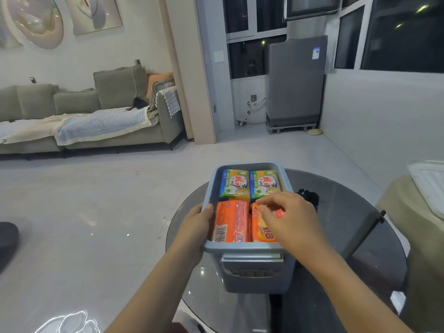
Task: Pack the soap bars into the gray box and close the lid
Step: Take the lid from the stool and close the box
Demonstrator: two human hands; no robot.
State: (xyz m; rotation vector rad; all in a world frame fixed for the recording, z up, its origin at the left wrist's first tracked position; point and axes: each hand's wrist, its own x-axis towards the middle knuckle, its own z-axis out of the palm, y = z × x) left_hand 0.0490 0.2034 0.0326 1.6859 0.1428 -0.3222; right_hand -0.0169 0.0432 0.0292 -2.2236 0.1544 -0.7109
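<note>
Four soap bars (242, 205) lie lengthwise in gray box (249, 246) between the hands: left hand (195, 224) grips its side wall, right hand (292, 218) pinches the near-right bar (263, 228).

One gray box (245, 246), lid off. Inside it, four wrapped soap bars in two rows of two: two yellow-green bars at the box's far end, far-left bar (234, 186) and far-right bar (264, 185); two orange bars at its near end, near-left bar (231, 222) and near-right bar (262, 230), the latter partly covered. Two hands at the box: left hand (198, 223), right hand (292, 218).
</note>
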